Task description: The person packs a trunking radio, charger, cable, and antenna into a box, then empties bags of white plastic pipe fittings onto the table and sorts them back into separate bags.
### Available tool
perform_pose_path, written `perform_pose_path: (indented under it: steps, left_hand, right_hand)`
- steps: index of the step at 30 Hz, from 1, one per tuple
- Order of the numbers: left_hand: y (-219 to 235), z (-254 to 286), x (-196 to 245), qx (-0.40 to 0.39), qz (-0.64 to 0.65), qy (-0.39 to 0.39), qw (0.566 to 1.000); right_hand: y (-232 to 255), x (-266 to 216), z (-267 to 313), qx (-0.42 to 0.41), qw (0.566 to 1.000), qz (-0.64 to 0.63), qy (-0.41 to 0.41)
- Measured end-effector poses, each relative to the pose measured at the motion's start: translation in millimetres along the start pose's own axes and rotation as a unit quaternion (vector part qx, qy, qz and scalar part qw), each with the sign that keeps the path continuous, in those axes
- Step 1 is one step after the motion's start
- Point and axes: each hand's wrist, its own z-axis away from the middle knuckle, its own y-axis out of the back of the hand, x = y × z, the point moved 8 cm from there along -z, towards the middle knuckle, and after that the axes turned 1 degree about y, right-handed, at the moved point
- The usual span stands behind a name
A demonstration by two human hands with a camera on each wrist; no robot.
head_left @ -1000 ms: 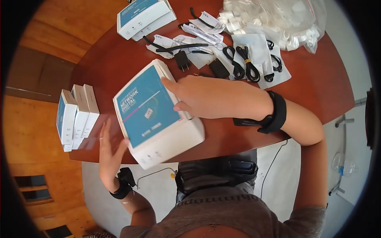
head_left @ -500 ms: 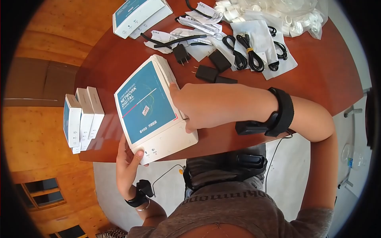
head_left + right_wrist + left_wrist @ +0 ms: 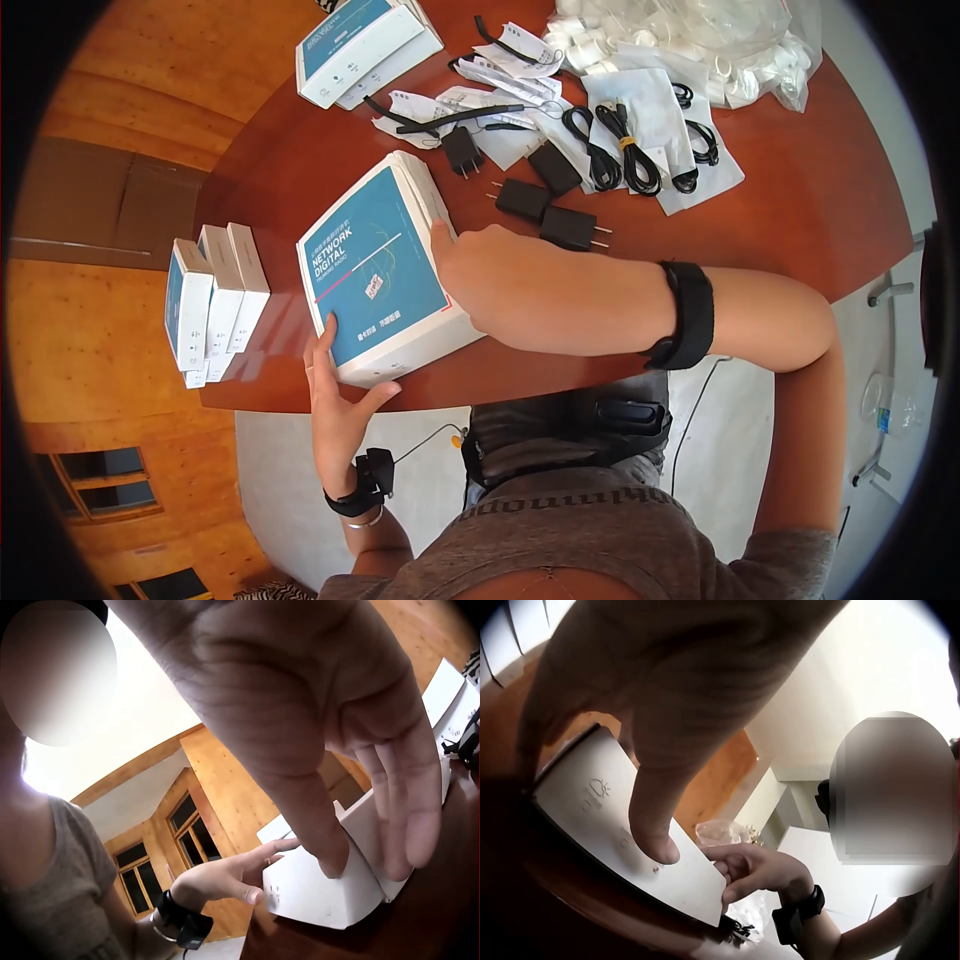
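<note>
A white cardboard box (image 3: pixel 372 265) with a blue "NETWORK DIGITAL" label lies on the table close to its near edge. My right hand (image 3: pixel 545 295) holds its right near corner; in the right wrist view the thumb (image 3: pixel 334 859) is on one white face and the fingers are round on the adjoining side. Along the box's left near corner my left hand (image 3: pixel 345 420) rests with straight fingers, its thumb spread away. The left wrist view has that thumb (image 3: pixel 656 832) in front of the box's white end face, which bears small printed icons.
Similar boxes stand at the table's left (image 3: pixel 215 300), and more lie at the back left (image 3: pixel 365 50). Behind the held box are black plug adapters (image 3: pixel 522 198), coiled cables (image 3: pixel 630 150) and paper slips (image 3: pixel 510 85). A plastic bag of white pieces (image 3: pixel 700 50) occupies the back right.
The box, tilted up at its near end earlier, now lies flat on the table. My left hand reached its left near corner, and its thumb has since moved off the end face.
</note>
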Motion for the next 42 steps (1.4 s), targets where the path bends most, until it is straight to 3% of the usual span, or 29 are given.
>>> perform_pose_path:
  steps: [1, 3, 4, 6, 8, 11, 15, 17, 20, 21, 25, 26, 28, 31, 34, 36, 39, 41, 42]
  left_hand:
    - [0.3, -2.7, 3.6, 0.005, 0.002, -0.001, 1.0]
    - [8.1, -8.6, 28.2, 0.06, -0.159, -0.079, 0.982]
    - [10.5, -12.3, 32.8, 0.067, -0.157, -0.078, 0.982]
    - [-2.0, -20.2, 40.7, -0.04, -0.168, -0.086, 0.981]
    - [-3.9, -27.4, 53.4, -0.018, -0.203, -0.074, 0.976]
    - [-4.6, -49.4, 44.5, 0.021, -0.288, -0.087, 0.954]
    - [13.0, -101.5, 11.9, 0.059, -0.291, -0.074, 0.952]
    - [23.8, -138.1, -10.2, 0.037, -0.277, -0.06, 0.958]
    - [37.6, -190.1, -33.6, 0.081, -0.292, -0.114, 0.946]
    - [39.2, -208.1, -41.7, 0.089, -0.306, -0.101, 0.943]
    - [46.0, -258.7, -49.6, 0.135, -0.394, -0.073, 0.906]
    - [52.7, -261.5, -45.5, 0.19, -0.443, -0.096, 0.871]
    - [81.9, -255.0, -31.9, 0.33, -0.485, -0.116, 0.802]
    - [133.0, -221.5, -41.8, 0.39, -0.486, -0.025, 0.782]
    - [175.3, -178.2, -89.6, 0.259, -0.455, 0.202, 0.828]
    - [191.0, -148.6, -132.3, 0.244, -0.428, 0.284, 0.823]
    - [198.2, -107.0, -159.5, 0.27, -0.439, 0.249, 0.819]
    - [195.1, -87.8, -142.6, 0.352, -0.493, 0.086, 0.791]
    - [192.7, -78.9, -142.6, 0.351, -0.494, 0.085, 0.791]
  right_hand:
    - [-2.1, -1.6, -2.4, -0.001, 1.0, 0.003, 0.004]
    - [-8.1, 1.2, -10.9, -0.003, 1.0, 0.006, -0.026]
    - [-14.7, -0.5, -13.9, -0.004, 1.0, 0.01, -0.021]
    - [-31.0, -4.4, -17.1, -0.004, 0.993, 0.118, -0.014]
    - [-37.7, -11.5, -16.1, -0.015, 0.983, 0.185, -0.013]
    - [-37.2, -15.2, -13.1, -0.031, 0.965, 0.261, -0.002]
    - [-34.8, -18.3, -13.3, -0.086, 0.952, 0.293, 0.008]
    - [-36.8, -19.6, -10.8, -0.113, 0.947, 0.301, 0.027]
    - [-45.4, -22.6, -6.5, -0.144, 0.936, 0.316, 0.061]
    - [-46.4, -22.7, -5.8, -0.139, 0.933, 0.328, 0.055]
    - [-56.0, -26.0, -0.5, -0.156, 0.91, 0.381, 0.045]
    - [-58.1, -30.5, 1.2, -0.159, 0.907, 0.386, 0.06]
    - [-53.7, -32.3, 1.2, -0.134, 0.902, 0.407, 0.058]
    - [-55.6, -30.2, 0.8, -0.165, 0.898, 0.403, 0.056]
    - [-53.1, -29.6, -1.3, -0.183, 0.908, 0.374, 0.051]
    - [-52.0, -29.8, -2.7, -0.185, 0.91, 0.368, 0.05]
    - [-54.1, -27.0, -2.4, -0.167, 0.915, 0.363, 0.054]
    - [-52.4, -27.5, -2.6, -0.144, 0.919, 0.362, 0.06]
    - [-50.9, -28.2, -3.1, -0.144, 0.922, 0.355, 0.062]
